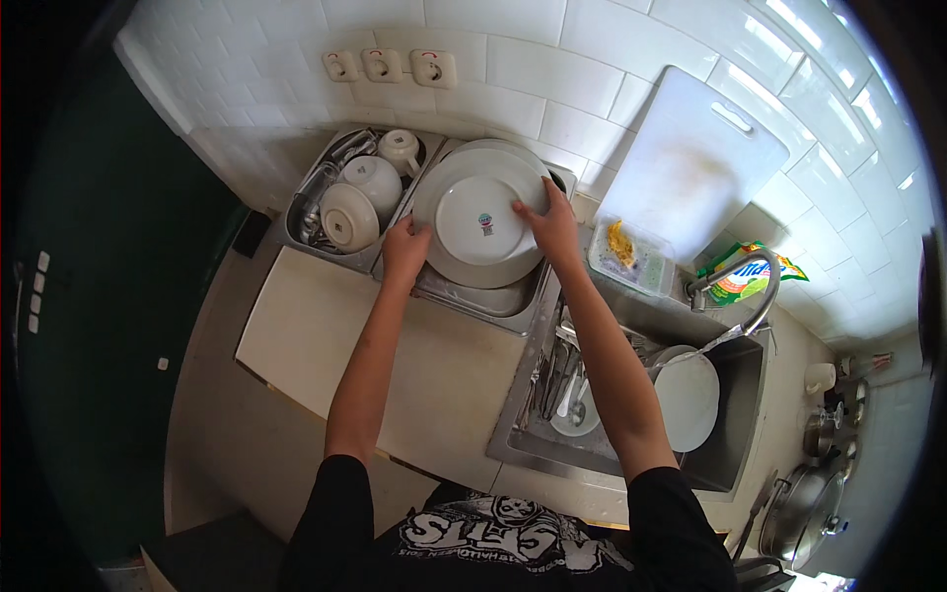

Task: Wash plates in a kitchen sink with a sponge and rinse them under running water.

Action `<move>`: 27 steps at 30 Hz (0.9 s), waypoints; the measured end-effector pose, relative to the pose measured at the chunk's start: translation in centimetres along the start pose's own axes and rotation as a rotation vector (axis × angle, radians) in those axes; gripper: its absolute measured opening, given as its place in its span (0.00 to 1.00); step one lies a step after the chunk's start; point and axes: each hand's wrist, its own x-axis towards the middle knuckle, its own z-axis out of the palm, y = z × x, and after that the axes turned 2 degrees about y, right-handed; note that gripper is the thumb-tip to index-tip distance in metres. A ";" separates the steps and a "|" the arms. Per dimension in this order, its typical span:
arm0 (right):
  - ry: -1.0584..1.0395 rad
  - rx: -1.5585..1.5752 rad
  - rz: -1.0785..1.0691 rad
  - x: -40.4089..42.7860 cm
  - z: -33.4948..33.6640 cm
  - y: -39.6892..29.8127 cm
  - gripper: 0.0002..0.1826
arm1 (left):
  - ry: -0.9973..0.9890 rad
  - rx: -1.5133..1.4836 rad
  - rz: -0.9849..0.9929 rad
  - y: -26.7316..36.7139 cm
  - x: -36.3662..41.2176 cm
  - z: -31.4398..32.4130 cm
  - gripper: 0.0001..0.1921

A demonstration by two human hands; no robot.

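Observation:
Between my two hands is a white plate point(473, 185), bottom side up, over a steel tray point(529, 322) by the tiled wall. My left hand point(405, 248) grips its left rim. At the right edge, my right hand point(549, 226) has its thumb on the plate's underside. Another plate shows behind it. Left of these, a second steel tray point(355, 260) holds overturned white bowls point(348, 217), a white cup point(399, 148) and cutlery. Water runs from the curved faucet point(769, 285) onto plates point(688, 407) in the sink point(740, 444), where cutlery point(570, 392) also lies.
A white cutting board point(692, 163) leans on the wall behind a plastic container point(647, 277) with a yellow sponge point(620, 244). A green detergent pouch point(740, 285) stands behind the faucet. Wall sockets point(433, 69) are above the trays. A lidded pot point(799, 518) sits right of the sink.

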 end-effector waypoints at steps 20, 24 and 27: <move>-0.011 -0.035 -0.048 0.2 0.2 0.2 0.40 | 0.117 0.025 -0.058 -0.5 -1.0 1.1 0.20; -0.004 -0.068 -0.056 0.2 0.0 0.7 0.40 | 0.102 -0.015 -0.106 0.2 -1.6 1.5 0.20; -0.010 -0.075 -0.052 0.1 0.1 0.5 0.41 | 0.100 -0.022 -0.116 0.6 -1.9 1.3 0.20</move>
